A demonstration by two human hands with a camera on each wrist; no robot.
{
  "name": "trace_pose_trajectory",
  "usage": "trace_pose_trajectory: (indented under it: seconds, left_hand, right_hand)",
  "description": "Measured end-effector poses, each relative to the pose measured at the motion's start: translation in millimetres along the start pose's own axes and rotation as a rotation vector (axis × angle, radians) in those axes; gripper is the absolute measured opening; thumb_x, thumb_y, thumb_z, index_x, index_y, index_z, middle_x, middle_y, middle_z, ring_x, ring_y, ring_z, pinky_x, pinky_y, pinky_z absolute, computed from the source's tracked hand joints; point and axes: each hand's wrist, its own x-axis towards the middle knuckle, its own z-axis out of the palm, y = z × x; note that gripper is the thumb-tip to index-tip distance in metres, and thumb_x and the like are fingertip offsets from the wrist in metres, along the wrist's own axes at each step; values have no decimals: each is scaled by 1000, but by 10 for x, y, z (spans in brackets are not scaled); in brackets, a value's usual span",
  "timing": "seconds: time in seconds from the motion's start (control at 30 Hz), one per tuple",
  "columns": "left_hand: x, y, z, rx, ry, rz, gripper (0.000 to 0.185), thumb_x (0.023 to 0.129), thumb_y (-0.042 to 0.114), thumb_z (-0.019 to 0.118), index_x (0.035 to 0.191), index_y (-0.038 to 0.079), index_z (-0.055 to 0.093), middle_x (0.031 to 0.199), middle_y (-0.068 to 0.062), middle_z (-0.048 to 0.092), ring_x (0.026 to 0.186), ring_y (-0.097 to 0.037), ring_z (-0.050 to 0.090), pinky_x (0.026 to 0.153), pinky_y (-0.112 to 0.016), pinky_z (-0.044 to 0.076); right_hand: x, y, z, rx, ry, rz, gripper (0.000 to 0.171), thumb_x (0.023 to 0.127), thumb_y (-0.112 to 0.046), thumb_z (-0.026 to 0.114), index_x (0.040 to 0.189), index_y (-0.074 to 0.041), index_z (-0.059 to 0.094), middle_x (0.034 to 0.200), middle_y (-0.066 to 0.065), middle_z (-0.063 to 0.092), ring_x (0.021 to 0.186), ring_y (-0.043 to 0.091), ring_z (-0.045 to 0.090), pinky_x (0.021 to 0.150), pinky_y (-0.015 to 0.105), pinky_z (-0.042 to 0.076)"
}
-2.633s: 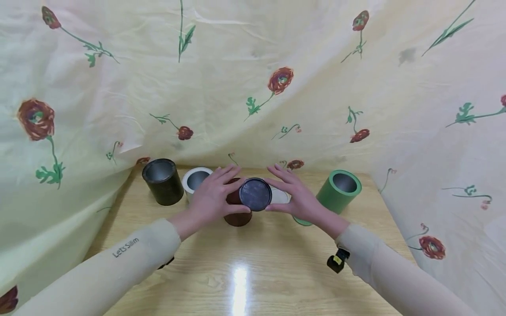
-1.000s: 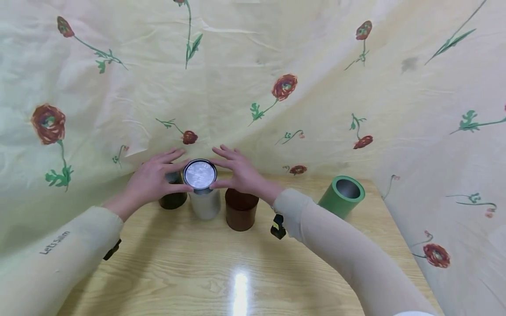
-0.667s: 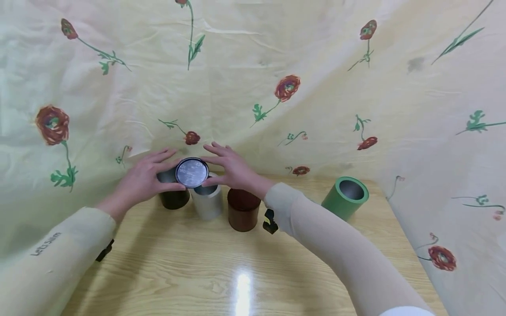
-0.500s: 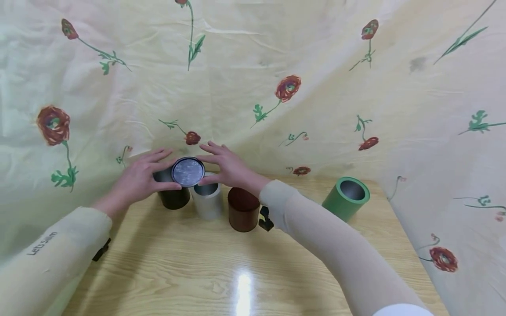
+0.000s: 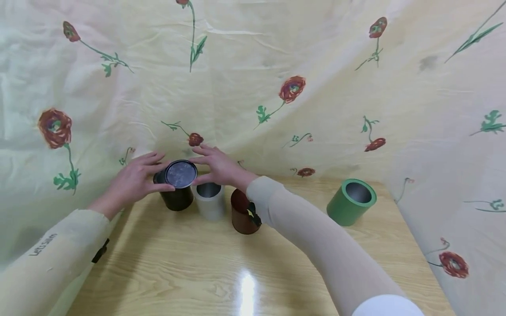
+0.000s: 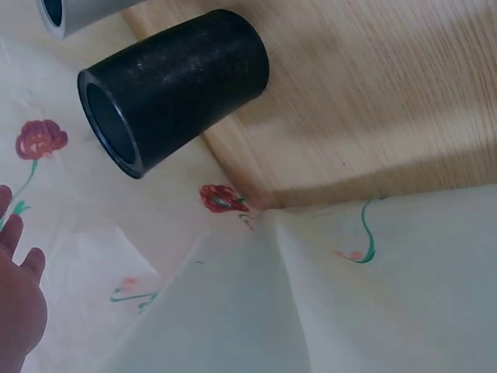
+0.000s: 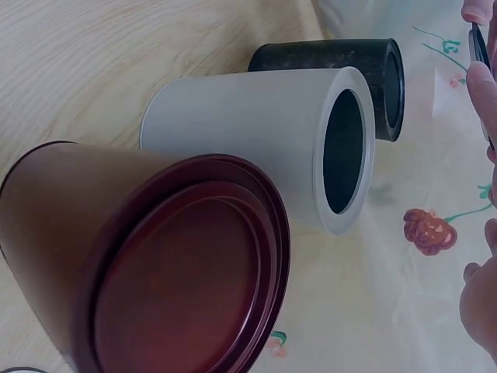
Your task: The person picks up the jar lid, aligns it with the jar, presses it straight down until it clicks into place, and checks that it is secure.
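The glossy pale wooden counter [image 5: 237, 263] would let a nudged can slide. On it the round black can [image 5: 176, 199] stands open beside a white cylindrical can [image 5: 209, 201] and a lidded maroon can [image 5: 242, 217]; a green tube [image 5: 351, 202] lies well apart. The flat round dark lid [image 5: 181, 174] hovers just above the black can, pinched at its rim between the left hand [image 5: 132, 183] and right hand [image 5: 217, 169], other fingers [image 5: 152, 157] spread. Set down tilted, it could jam or slip off.
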Motion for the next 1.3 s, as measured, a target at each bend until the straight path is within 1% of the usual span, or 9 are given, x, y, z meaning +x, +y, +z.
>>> trace_pose_trajectory:
  seconds: [0.13,0.27,0.47,0.6,0.7,0.83,1.03,1.17,1.3]
  left_hand:
    - [-17,-37,13,-5,-12,-20,81,79,46,93,142,2,68,158,-25,52,150,-48,42,123,-68,28]
    - [-33,-76,28,-7,-24,-41,80,81,46,92,143,2,67,159,-26,50,151,-48,41,126,-68,23]
    - [-60,-173,142,-12,-18,-50,80,84,49,90,143,0,66,159,-29,48,149,-50,42,127,-67,19]
    - [-75,-242,219,5,-27,-47,83,84,51,89,143,-1,65,159,-30,48,149,-51,41,129,-66,14]
    - [-85,-259,232,18,-38,-58,83,84,50,89,144,-1,64,160,-29,47,150,-50,40,128,-66,16]
    - [-88,-267,219,28,-58,-86,81,85,47,89,147,1,63,160,-27,47,152,-48,37,126,-68,23]
    - [-78,-339,250,19,-87,-113,80,86,47,89,148,3,62,160,-27,49,152,-49,36,120,-70,32]
    - [-70,-382,271,9,-105,-130,80,87,47,88,149,4,62,160,-26,48,151,-51,37,119,-70,35]
    - [-68,-423,280,3,-129,-148,81,89,50,86,151,5,59,162,-26,46,151,-52,37,119,-70,34]
  right_hand:
    - [69,12,26,-1,-18,0,77,93,-46,83,159,-17,54,176,9,29,165,33,14,134,53,12]
    - [155,26,60,-29,-39,-2,77,94,-49,82,159,-18,54,176,10,29,165,31,15,133,54,14]
    - [258,17,96,-38,-87,11,75,95,-49,80,158,-19,54,176,11,28,166,32,11,134,49,14]
    - [305,32,144,-36,-105,3,73,95,-48,80,157,-18,56,175,11,30,166,33,12,134,47,14]
    - [356,44,176,-62,-108,-12,73,95,-48,81,157,-17,57,174,13,33,165,34,14,134,46,15]
    - [427,51,204,-86,-115,-24,73,95,-48,80,156,-17,57,173,13,35,165,34,16,134,43,15]
    - [493,51,223,-87,-160,-7,73,97,-49,78,158,-18,55,174,13,33,165,33,14,134,42,15]
    - [536,60,246,-92,-169,-7,72,97,-50,78,158,-18,56,174,14,33,165,35,16,134,43,17]
    - [588,68,283,-91,-172,-9,70,98,-49,77,157,-18,57,173,16,34,164,37,17,134,43,17]
